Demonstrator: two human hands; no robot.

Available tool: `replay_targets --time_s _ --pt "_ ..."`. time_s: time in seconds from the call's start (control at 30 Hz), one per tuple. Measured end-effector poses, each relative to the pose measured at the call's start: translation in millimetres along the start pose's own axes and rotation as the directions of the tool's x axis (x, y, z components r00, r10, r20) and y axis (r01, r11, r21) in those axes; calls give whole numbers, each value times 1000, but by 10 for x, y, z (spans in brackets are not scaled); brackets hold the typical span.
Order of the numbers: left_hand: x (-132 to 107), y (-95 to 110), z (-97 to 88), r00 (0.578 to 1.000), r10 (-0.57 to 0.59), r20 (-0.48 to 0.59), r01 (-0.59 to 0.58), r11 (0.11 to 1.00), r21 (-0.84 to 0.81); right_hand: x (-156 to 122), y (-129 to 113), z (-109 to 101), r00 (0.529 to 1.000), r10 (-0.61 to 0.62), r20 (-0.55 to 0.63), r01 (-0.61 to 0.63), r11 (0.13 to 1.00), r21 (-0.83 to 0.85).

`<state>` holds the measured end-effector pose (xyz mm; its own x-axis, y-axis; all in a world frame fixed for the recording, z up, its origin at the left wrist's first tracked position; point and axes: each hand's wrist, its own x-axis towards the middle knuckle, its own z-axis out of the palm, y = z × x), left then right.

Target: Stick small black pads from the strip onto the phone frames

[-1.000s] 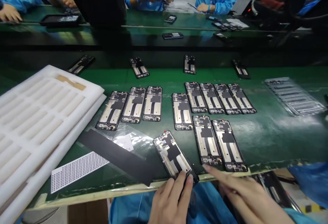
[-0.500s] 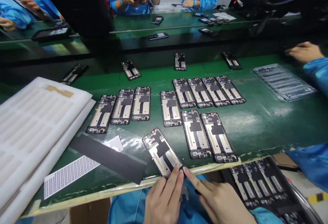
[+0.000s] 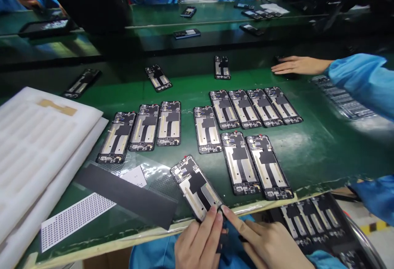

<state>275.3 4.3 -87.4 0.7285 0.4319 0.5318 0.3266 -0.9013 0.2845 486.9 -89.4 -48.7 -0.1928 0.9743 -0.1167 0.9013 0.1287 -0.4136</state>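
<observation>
A phone frame (image 3: pixel 194 187) lies tilted at the near edge of the green bench (image 3: pixel 320 154), its metal inner side up. My left hand (image 3: pixel 198 244) rests at the frame's near corner with fingers together, their tips on the frame. My right hand (image 3: pixel 264 244) points a stretched forefinger at the same corner, where a small black part sits between the fingertips of both hands. To the right of the frame, two more phone frames (image 3: pixel 255 164) lie side by side.
Rows of several phone frames (image 3: pixel 246 107) cover the bench middle. White foam trays (image 3: pixel 33 146) are stacked at left, with a black strip (image 3: pixel 129 195) and a dotted sheet (image 3: pixel 74 217) beside them. A co-worker's hand (image 3: pixel 295 64) reaches in from the right. More frames (image 3: pixel 310 217) sit below the bench edge.
My right hand moved left from the two frames to the tilted frame's near corner, meeting my left fingertips. A co-worker's hand reached farther in over the bench from the right.
</observation>
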Motion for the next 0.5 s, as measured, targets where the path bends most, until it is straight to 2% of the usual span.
replay_targets --time_s 0.17,0.37,0.5 --pt "67 45 -71 998 -41 44 40 999 24 -21 -5 -33 1000 29 7 -27 991 -134" --pt "119 40 -137 995 -47 91 40 996 76 67 -42 -108 1000 24 -17 -28 940 -340" --pt "61 0 -147 980 -74 184 40 983 180 119 -70 -199 1000 19 -18 -24 941 -336"
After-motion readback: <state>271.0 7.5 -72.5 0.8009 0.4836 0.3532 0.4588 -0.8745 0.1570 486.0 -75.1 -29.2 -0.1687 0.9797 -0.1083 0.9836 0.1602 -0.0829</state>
